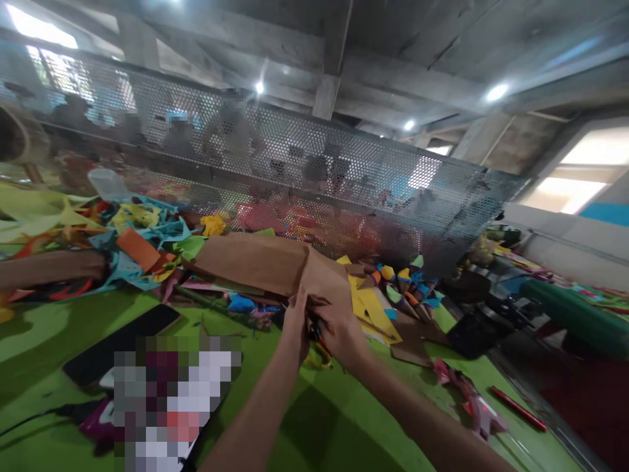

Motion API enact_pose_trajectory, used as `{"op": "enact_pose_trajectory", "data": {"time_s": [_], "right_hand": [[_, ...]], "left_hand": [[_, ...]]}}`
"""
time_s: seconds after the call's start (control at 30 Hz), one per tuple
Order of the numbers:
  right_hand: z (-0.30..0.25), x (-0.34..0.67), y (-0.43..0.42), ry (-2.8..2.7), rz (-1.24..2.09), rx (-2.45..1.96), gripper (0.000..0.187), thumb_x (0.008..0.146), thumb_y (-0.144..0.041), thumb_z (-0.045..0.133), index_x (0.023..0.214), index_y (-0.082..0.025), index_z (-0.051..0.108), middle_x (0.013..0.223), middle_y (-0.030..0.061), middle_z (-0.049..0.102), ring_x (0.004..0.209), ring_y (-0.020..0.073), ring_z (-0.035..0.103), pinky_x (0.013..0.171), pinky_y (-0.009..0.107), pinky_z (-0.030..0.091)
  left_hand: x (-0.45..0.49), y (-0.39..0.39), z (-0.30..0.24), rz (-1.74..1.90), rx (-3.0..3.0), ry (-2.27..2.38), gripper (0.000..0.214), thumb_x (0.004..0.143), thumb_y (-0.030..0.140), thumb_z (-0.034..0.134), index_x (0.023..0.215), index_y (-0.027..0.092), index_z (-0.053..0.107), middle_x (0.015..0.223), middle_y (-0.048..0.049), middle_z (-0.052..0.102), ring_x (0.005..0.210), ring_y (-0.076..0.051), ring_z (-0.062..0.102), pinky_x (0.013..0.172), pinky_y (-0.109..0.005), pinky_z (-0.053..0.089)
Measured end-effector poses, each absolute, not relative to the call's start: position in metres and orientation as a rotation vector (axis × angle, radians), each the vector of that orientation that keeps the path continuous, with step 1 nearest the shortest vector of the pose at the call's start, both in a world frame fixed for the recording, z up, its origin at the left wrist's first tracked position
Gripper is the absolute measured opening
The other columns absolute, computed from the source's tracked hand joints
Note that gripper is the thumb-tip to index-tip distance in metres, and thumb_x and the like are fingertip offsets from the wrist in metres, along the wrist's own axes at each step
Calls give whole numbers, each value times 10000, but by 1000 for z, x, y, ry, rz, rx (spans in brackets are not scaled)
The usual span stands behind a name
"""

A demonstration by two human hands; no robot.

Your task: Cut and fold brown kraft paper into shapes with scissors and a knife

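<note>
A large sheet of brown paper (pixel 255 262) is raised over the table, with a fold running down to my hands. My left hand (pixel 296 321) is closed on its near edge at the fold. Close beside it, my right hand (pixel 340 331) is closed around what look like scissors (pixel 320 357), with a yellow and dark loop showing below the fingers. The blades are mostly hidden between the hands and the paper.
Coloured paper scraps (pixel 140 246) heap at the left back. A black phone (pixel 122 344) lies left on the green table (pixel 314 426). Rolled paper cones (pixel 407 285), a glue gun (pixel 472 400) and a red pen (pixel 518 408) are right. A perforated metal screen (pixel 295 170) stands behind.
</note>
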State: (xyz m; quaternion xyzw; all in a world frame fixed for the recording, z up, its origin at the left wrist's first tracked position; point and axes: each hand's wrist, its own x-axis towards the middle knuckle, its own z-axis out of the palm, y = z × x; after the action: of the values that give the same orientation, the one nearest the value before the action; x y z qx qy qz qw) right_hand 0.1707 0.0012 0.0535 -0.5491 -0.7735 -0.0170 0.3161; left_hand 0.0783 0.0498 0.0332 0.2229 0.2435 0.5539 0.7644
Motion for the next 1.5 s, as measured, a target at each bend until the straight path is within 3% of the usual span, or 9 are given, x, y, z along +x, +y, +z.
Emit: {"op": "enact_pose_trajectory", "data": {"time_s": [0.13,0.37,0.53,0.63,0.77,0.9,1.17,1.33,1.5], "right_hand": [[63,170,-13,-2209,-80,-1460,334,846,-98,547,1139,-206,666,978,87,697,940,241,617,830,361,487],[64,171,-21,-2201,29,-1359,475,833,-244,668,1291,-236,541,1143,97,600,1043,253,568,886,381,469],[55,172,-7,-2054,217,-1270,230,863,-244,645,1093,-237,633,1035,61,636,967,210,610,836,321,481],[55,173,-1,-1985,309,-1253,69,881,-224,613,923,-225,668,887,30,667,845,182,636,759,287,483],[55,175,7,-1863,368,-1361,106,865,-178,579,853,-213,678,860,25,700,827,189,651,744,294,487],[53,177,15,-1841,349,-1390,116,816,-139,543,797,-201,640,821,21,679,789,191,630,731,310,494],[59,175,11,-1925,296,-1430,396,791,-100,546,1174,-201,565,1144,89,663,1045,245,615,905,391,474],[44,153,-16,-2060,17,-1576,220,892,-143,501,1087,-184,593,975,102,686,811,249,667,698,338,503],[32,141,-31,-2175,-105,-1479,307,904,-137,496,1204,-181,544,965,102,662,701,222,655,562,292,469]], "left_hand": [[72,56,30,1367,449,702,408,595,481,809,636,177,540,546,31,570,511,-108,551,518,-215,429],[69,69,31,1366,469,827,528,707,630,662,528,208,400,408,80,368,352,-60,317,384,-210,229],[73,66,37,1284,365,699,562,746,654,599,492,207,371,397,72,341,341,-58,284,366,-208,203],[73,62,38,1257,239,586,493,744,568,648,522,188,425,433,68,388,359,-52,324,379,-191,237],[72,56,38,1122,338,554,316,744,449,675,820,143,675,575,21,576,437,-76,484,418,-181,308],[71,51,38,1006,470,560,369,767,477,658,942,159,723,729,-41,692,510,-104,562,426,-186,329],[67,39,46,1013,478,421,559,760,695,581,1001,205,701,841,-70,724,622,-183,644,481,-242,435],[61,52,44,1115,306,503,577,829,682,487,1160,220,583,827,-67,693,683,-201,660,631,-307,519],[52,72,36,1107,212,593,510,878,642,414,1151,225,523,787,-44,631,590,-151,606,642,-305,500]]}}
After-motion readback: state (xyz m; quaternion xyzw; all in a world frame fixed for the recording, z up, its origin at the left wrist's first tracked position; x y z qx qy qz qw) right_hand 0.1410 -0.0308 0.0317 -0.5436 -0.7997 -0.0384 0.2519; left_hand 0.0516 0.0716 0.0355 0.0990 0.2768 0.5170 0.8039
